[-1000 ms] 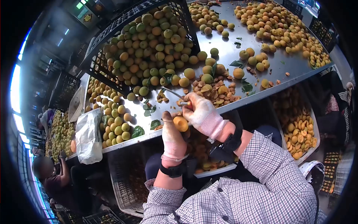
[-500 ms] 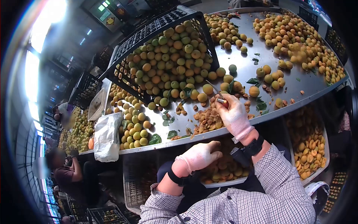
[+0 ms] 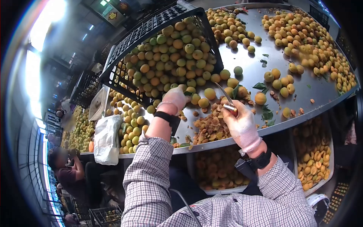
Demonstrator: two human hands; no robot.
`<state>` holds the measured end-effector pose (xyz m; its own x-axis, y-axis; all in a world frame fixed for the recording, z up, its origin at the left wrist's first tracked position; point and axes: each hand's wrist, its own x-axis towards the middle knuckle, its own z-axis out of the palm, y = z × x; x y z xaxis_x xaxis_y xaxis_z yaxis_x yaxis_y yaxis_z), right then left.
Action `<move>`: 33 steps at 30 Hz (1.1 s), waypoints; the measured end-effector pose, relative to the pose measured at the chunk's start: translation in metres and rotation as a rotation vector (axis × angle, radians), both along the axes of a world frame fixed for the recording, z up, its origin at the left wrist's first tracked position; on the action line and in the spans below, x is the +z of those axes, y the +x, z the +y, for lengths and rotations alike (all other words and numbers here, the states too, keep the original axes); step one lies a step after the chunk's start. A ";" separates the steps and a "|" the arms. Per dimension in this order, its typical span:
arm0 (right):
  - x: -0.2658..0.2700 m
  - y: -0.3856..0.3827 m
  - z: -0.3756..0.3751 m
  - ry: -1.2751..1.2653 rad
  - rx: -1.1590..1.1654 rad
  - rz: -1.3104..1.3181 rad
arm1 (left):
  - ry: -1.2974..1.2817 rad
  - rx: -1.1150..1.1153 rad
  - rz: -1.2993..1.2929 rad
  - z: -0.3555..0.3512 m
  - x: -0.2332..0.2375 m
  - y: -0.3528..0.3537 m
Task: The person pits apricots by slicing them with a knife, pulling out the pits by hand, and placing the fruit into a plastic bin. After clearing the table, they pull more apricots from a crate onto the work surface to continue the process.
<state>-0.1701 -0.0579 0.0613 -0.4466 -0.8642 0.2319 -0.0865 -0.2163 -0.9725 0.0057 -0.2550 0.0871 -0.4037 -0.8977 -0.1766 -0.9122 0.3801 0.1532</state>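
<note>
My gloved left hand (image 3: pixel 174 99) reaches to the fruit at the lower edge of the tipped black crate (image 3: pixel 132 94). Its fingers are bent over the fruit there, and whatever they may hold is hidden. My gloved right hand (image 3: pixel 239 120) is closed around a small knife (image 3: pixel 224 94), whose curved blade points up and away from me. Just left of that hand lies a heap of pits and scraps (image 3: pixel 211 125) on the metal table (image 3: pixel 249 70). Whole yellow-green fruit (image 3: pixel 177 56) fills the crate.
A white cloth bag (image 3: pixel 107 140) hangs over the table's front edge. Below that edge are bins of halved fruit (image 3: pixel 314 166). More fruit (image 3: pixel 302 34) is piled at the far right. A seated person (image 3: pixel 68 170) is at the left.
My left hand has moved from above the bin, in front of the table, up and forward to the crate's fruit. My right hand still holds the knife near the same place.
</note>
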 end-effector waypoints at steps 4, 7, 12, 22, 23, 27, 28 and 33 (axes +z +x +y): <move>-0.001 -0.002 -0.006 0.066 0.028 -0.080 | -0.015 0.107 -0.053 -0.013 -0.019 -0.011; 0.000 -0.003 -0.007 0.105 0.035 -0.074 | -0.106 0.095 0.139 -0.009 -0.028 0.003; -0.006 0.003 -0.008 0.106 0.048 -0.017 | 0.078 0.168 0.325 0.025 -0.015 0.059; -0.016 0.023 -0.002 0.222 0.130 -0.043 | -0.349 0.687 0.311 0.083 -0.040 0.303; -0.017 0.025 -0.001 0.227 0.134 -0.040 | -0.326 0.768 0.271 0.086 -0.036 0.322; -0.016 0.033 0.000 0.289 0.173 -0.006 | -0.254 0.862 0.091 0.094 -0.040 0.385; -0.015 0.035 0.000 0.312 0.181 -0.006 | -0.250 0.866 0.089 0.094 -0.043 0.398; -0.018 0.043 -0.003 0.274 0.160 0.008 | -0.264 0.916 0.101 0.095 -0.044 0.417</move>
